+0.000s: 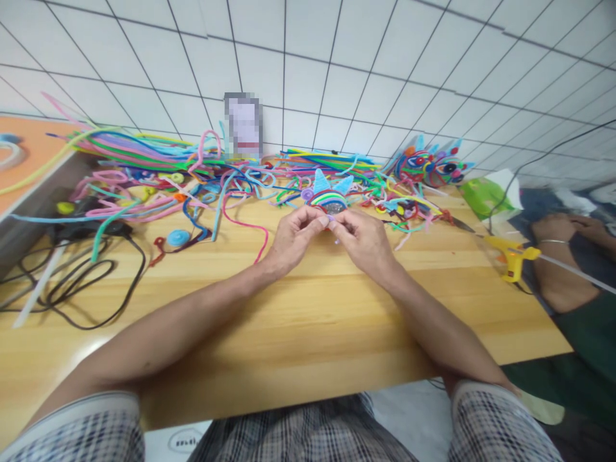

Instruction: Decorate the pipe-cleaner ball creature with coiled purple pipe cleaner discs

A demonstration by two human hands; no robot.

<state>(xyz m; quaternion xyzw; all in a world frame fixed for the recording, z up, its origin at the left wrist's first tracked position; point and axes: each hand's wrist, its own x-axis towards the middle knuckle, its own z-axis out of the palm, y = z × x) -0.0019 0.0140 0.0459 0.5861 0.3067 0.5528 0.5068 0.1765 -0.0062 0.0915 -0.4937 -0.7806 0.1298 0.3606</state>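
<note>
My left hand [297, 239] and my right hand [362, 244] meet over the wooden table, thumbs and fingertips pinched together. Between them is a small purple piece [331, 219], gripped from both sides; its full shape is hidden by the fingers. Just beyond the fingertips lies a round craft piece [332, 200] with rainbow-coloured bands and blue pointed ears, partly covered by my hands. A purple coil [307, 195] sits at its left. One pink pipe cleaner [266, 237] curves across the table beside my left hand.
Piled pipe cleaners [158, 151] line the wall. Two finished-looking eared pieces [428, 167] stand back right. A yellow glue gun [513, 258] and scissors [457, 222] lie right, near another person's arm [561, 269]. Black cables [81, 282] and a blue disc [178, 239] are left.
</note>
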